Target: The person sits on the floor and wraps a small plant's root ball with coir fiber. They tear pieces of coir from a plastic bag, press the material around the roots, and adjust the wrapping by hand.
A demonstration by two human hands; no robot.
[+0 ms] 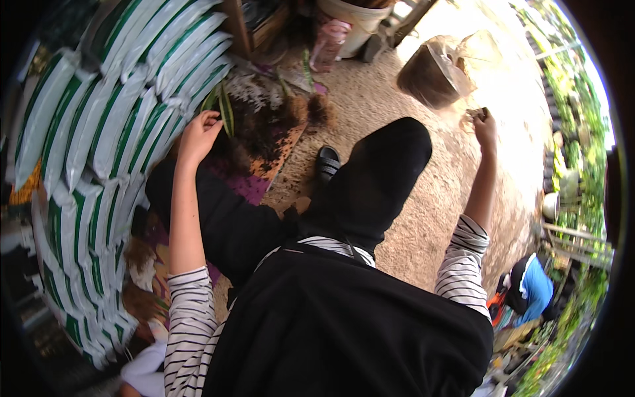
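My left hand (201, 133) has its fingers curled beside a yellow-edged snake plant leaf (226, 111); whether they grip it, I cannot tell. Dark loose soil (260, 121) and brown fibrous clumps (321, 110) lie on a purple and orange mat (278, 161) ahead of that hand. Out to the right, my right hand (486, 130) is closed on a blurred wisp of brown material (467, 119). Just beyond it is a brownish translucent plastic bag (431, 74), also blurred. I cannot tell whether the wisp belongs to the bag.
Stacked white and green plastic sacks (104, 119) rise on the left. A pale bucket (354, 25) and a pinkish container (330, 44) stand ahead on sandy ground (421, 198). Another person in blue (536, 290) is at the right; someone's pale clothing (146, 364) shows lower left.
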